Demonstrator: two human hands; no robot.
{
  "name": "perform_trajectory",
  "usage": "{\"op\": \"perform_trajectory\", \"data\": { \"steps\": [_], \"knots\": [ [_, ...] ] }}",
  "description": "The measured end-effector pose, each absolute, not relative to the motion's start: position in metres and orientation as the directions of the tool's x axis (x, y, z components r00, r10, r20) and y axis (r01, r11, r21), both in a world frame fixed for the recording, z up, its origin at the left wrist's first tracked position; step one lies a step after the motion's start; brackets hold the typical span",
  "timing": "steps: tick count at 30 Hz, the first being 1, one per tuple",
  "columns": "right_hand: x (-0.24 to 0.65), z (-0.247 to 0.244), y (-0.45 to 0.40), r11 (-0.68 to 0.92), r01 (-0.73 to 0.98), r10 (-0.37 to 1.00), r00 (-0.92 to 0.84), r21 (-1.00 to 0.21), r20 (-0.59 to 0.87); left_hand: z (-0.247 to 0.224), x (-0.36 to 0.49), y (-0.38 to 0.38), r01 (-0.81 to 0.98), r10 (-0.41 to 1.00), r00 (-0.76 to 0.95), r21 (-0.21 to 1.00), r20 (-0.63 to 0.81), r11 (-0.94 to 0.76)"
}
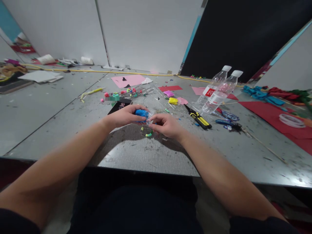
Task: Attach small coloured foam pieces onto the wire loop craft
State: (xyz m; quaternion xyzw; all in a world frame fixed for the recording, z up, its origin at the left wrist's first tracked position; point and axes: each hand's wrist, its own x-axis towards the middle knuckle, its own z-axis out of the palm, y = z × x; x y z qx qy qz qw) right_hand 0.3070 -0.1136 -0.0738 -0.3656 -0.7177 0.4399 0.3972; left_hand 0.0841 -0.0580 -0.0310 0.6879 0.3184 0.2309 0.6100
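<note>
My left hand [130,115] is closed around a blue packet in clear plastic wrap [142,113], which looks like a pack of modelling clay. From the other side, the fingertips of my right hand [167,125] pinch the clear end of its wrapper. Just below both hands, a small ring of green and yellow beads [146,134] lies on the grey table. A black box [120,105] sits partly behind my left hand. Beyond the hands are a yellow packet [173,101] and a purple packet [168,93].
Black-and-yellow pliers [198,118] lie right of my right hand. Two clear plastic bottles [214,97] stand behind them. Red paper [273,120] covers the right side, pink paper [126,81] lies at the back. The table's front edge [146,170] runs close to my body.
</note>
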Motion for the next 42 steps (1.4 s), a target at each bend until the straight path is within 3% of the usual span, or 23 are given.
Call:
{"op": "perform_trajectory", "data": {
  "steps": [13,30,35,42],
  "knots": [
    [0.303,-0.07,-0.119,0.384,0.261,0.895,-0.339,-0.886,0.288,-0.028,0.086,-0.061,0.152,0.749,0.656,0.988,-0.099,-0.002],
    [0.309,-0.069,-0.102,-0.005,-0.059,1.0,0.003,-0.998,-0.005,-0.027,0.086,-0.056,0.136,0.836,0.538,0.99,-0.11,0.043],
    [0.311,-0.073,-0.1,-0.009,-0.058,1.0,0.02,-0.998,-0.01,-0.028,0.085,-0.055,0.138,0.836,0.54,0.99,-0.095,0.023],
    [0.311,-0.075,-0.095,0.022,-0.187,0.998,0.055,-0.982,0.012,-0.029,0.086,-0.054,0.137,0.829,0.549,0.99,-0.105,0.035]
  ]
}}
